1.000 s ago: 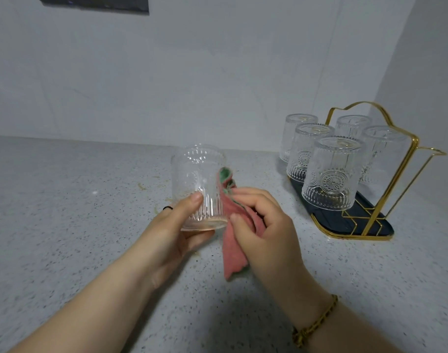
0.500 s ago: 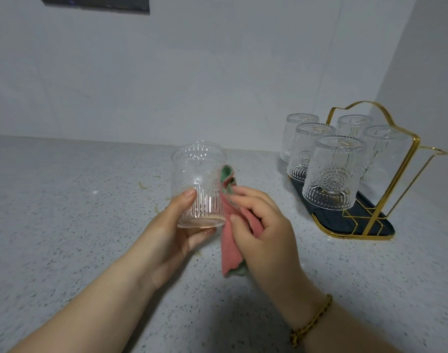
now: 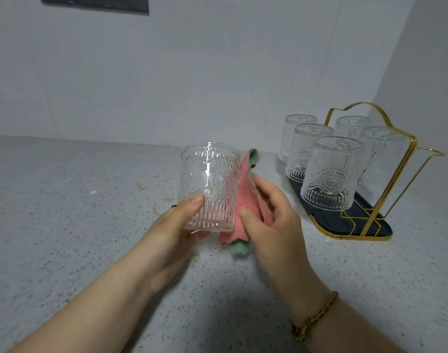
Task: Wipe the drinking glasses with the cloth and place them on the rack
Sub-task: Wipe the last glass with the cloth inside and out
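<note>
Glass (image 3: 208,186) gripped low by left hand (image 3: 172,240); cloth (image 3: 245,200) pinched against it by right hand (image 3: 271,220). 5 glasses (image 3: 329,174) on rack (image 3: 327,222). Slip risked if embossed wall is, possibly, wet.

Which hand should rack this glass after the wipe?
Left, probably: the left hand grips the glass, while the right hand, though nearer the rack, is holding the cloth.

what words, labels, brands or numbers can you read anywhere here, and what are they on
No readable text anywhere.
The held glass and the glasses on the rack carry embossed patterns only, no letters.
The dark panel at the top edge shows faint marks, too blurred to read.
The cloth shows no print.
</note>
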`<state>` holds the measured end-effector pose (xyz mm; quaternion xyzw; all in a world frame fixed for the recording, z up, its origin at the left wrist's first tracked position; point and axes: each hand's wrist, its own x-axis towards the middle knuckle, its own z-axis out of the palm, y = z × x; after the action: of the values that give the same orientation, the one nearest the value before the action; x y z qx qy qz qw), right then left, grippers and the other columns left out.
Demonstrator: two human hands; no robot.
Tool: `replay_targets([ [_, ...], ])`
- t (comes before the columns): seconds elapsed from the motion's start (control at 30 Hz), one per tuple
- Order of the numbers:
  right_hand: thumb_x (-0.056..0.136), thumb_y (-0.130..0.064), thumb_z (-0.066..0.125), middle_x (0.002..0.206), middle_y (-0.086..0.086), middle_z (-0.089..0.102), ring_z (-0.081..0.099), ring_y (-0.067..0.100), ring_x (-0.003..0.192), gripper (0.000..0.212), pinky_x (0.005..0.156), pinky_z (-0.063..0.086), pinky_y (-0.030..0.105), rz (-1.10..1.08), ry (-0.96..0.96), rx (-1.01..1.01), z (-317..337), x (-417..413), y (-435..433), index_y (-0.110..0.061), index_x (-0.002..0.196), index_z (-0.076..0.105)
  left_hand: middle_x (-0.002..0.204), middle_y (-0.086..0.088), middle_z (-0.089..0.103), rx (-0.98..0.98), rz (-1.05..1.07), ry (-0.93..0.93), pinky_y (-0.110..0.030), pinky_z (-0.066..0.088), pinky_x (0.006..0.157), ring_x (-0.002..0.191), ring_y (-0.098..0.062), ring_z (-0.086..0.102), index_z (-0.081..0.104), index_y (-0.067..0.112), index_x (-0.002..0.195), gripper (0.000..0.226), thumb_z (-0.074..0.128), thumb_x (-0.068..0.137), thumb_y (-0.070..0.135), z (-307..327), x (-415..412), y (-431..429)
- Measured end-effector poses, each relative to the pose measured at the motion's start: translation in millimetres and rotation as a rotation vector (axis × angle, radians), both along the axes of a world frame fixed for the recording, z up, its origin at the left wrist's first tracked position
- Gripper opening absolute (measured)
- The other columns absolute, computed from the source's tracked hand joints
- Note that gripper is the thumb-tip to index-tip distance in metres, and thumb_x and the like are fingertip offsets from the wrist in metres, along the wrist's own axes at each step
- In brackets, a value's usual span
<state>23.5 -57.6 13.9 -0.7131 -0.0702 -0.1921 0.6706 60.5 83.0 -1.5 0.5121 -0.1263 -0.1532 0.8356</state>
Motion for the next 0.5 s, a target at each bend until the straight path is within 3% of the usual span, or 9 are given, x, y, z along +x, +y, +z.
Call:
replay_targets([
  [0.07, 0.084, 0.007, 0.051, 0.086, -0.025, 0.055, 0.058, -0.012, 0.050, 0.045, 0.046, 0.045, 0.006, 0.013, 0.041, 0.046, 1, 0, 1, -0.034, 0.102, 0.050, 0.103, -0.006, 0.072, 0.030, 0.051, 0.036, -0.036, 0.044, 0.096, 0.099, -0.020, 0.064, 0.072, 0.016, 0.090, 0.038, 0.066, 0.061, 0.038, -1, 2, 0],
  [0.13, 0.084, 0.006, 0.052, 0.087, -0.022, 0.057, 0.059, -0.010, 0.049, 0.042, 0.046, 0.047, 0.008, 0.028, 0.058, 0.089, 2, 0, 3, -0.034, 0.096, 0.052, 0.101, -0.004, 0.072, 0.029, 0.079, 0.056, -0.037, 0.047, 0.094, 0.097, -0.019, 0.064, 0.071, 0.016, 0.090, 0.035, 0.057, 0.065, 0.036, -1, 4, -1],
  [0.27, 0.084, -0.001, 0.055, 0.076, -0.019, 0.068, 0.062, 0.004, 0.050, 0.041, 0.057, 0.055, 0.029, 0.055, 0.099, 0.175, 2, 1, 5, -0.039, 0.097, 0.054, 0.097, -0.008, 0.073, 0.013, 0.118, 0.077, -0.029, 0.058, 0.072, 0.087, -0.019, 0.070, 0.073, 0.012, 0.090, 0.039, 0.070, 0.057, 0.034, 3, 1, -1],
  [0.37, 0.084, -0.006, 0.056, 0.073, 0.002, 0.067, 0.055, 0.018, 0.045, 0.025, 0.049, 0.050, 0.033, 0.081, 0.163, 0.279, -1, 7, 0, -0.025, 0.099, 0.063, 0.089, -0.008, 0.074, 0.018, 0.157, 0.093, -0.025, 0.057, 0.058, 0.076, -0.017, 0.071, 0.060, 0.005, 0.104, 0.044, 0.073, 0.065, 0.023, 6, -1, -2],
  [0.43, 0.084, -0.005, 0.056, 0.073, 0.009, 0.065, 0.058, 0.022, 0.052, 0.020, 0.050, 0.051, 0.035, 0.068, 0.179, 0.272, -3, 10, -2, -0.021, 0.091, 0.066, 0.082, -0.007, 0.074, 0.042, 0.137, 0.118, -0.028, 0.059, 0.063, 0.074, -0.016, 0.071, 0.060, 0.006, 0.100, 0.038, 0.062, 0.069, 0.029, 6, -1, -3],
  [0.5, 0.084, -0.003, 0.056, 0.079, 0.005, 0.067, 0.063, 0.021, 0.067, 0.022, 0.060, 0.055, 0.034, 0.019, 0.155, 0.164, -6, 12, -2, -0.022, 0.087, 0.066, 0.083, -0.009, 0.074, 0.061, 0.089, 0.164, -0.034, 0.057, 0.074, 0.080, -0.020, 0.070, 0.061, 0.007, 0.099, 0.030, 0.050, 0.081, 0.029, 5, -1, -4],
])
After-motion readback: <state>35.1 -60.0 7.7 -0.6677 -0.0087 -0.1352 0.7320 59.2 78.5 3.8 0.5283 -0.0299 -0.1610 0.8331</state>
